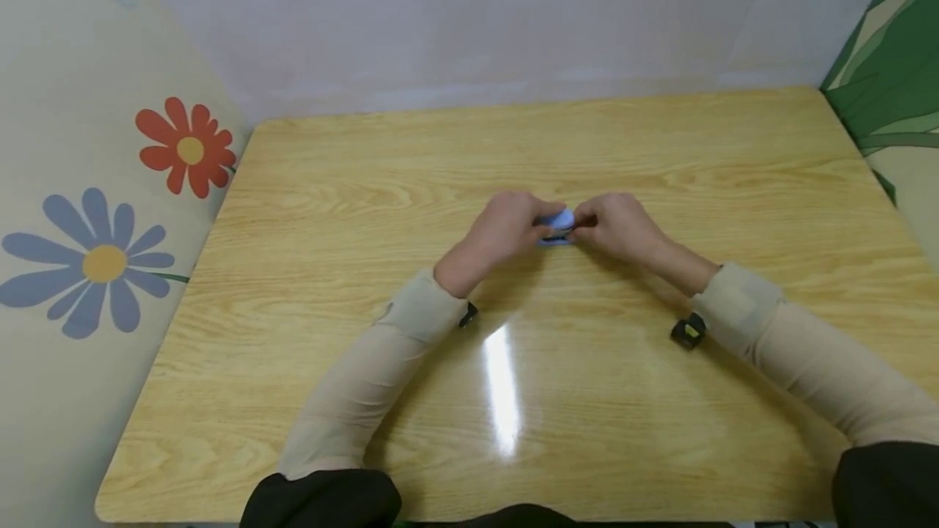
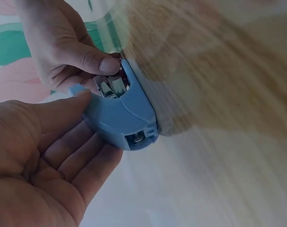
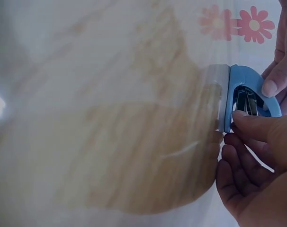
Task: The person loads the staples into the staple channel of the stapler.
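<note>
A small light-blue stapler stands on the wooden table between both hands. Its metal magazine shows between the upper arm and the base in both wrist views. My left hand grips the stapler's blue upper part, thumb on one side and fingers on the other. From the opposite end, my right hand pinches the stapler near the metal magazine. In the right wrist view the right thumb lies against the base end by the magazine. Whether any staples sit inside cannot be made out.
The wood-grain table spreads out around the hands, with a light reflection near the front. A pale wall stands behind it. Flower-painted panels border the left side and a green-leaf panel the right.
</note>
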Motion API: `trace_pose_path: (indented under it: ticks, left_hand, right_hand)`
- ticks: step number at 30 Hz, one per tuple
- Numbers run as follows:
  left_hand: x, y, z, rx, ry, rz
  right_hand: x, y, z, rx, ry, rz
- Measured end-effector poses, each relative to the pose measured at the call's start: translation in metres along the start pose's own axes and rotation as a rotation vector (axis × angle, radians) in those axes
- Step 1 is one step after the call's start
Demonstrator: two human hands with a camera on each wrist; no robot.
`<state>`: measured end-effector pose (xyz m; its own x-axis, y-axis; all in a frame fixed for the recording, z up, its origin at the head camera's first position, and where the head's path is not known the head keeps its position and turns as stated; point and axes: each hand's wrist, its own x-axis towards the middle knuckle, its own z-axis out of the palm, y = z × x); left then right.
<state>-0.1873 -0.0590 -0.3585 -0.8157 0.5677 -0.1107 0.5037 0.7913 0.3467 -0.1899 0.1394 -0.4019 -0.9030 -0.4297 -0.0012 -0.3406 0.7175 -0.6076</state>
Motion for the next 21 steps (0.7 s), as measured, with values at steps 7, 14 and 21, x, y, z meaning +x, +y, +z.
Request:
trace_pose_path:
  ticks: [7,14,21]
  left_hand:
    - [0.0019,0.0051,0.0011,0.067,0.002,0.029]
    - [0.0047,0.0096,-0.0034,0.121,-0.009,0.060]
    - [0.0036,0.0067,0.0009,0.102,-0.004,0.055]
  right_hand:
    - [0.0007,-0.0034,0.0008,-0.035,0.022,-0.020]
    - [0.0024,-0.0048,-0.0010,-0.042,0.024,-0.022]
    - [0.0009,-0.0011,-0.0006,-0.043,0.029,-0.042]
